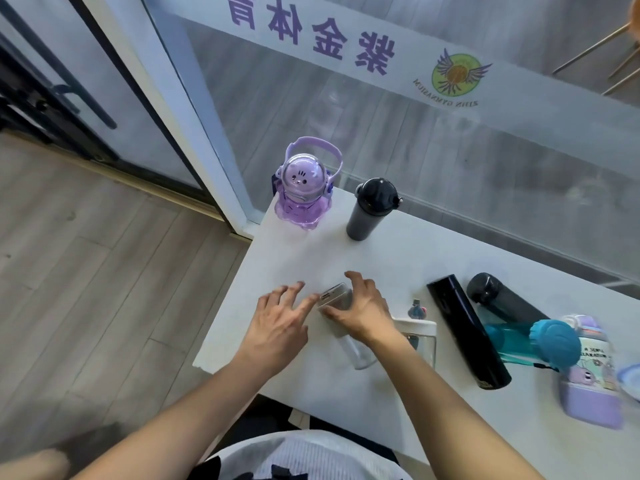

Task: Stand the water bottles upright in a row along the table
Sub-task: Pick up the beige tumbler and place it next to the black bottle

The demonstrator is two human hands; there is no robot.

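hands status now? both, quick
Left hand: open, fingers spread, fingertips by the clear bottle's cap.
Right hand: gripping the lying clear bottle.

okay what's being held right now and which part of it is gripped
The right hand grips the clear bottle, lying on the table, around its grey cap end. The left hand only touches the cap with a fingertip.

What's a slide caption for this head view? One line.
Both hands, left hand and right hand, on a lying clear bottle; purple bottle and grey bottle already upright.
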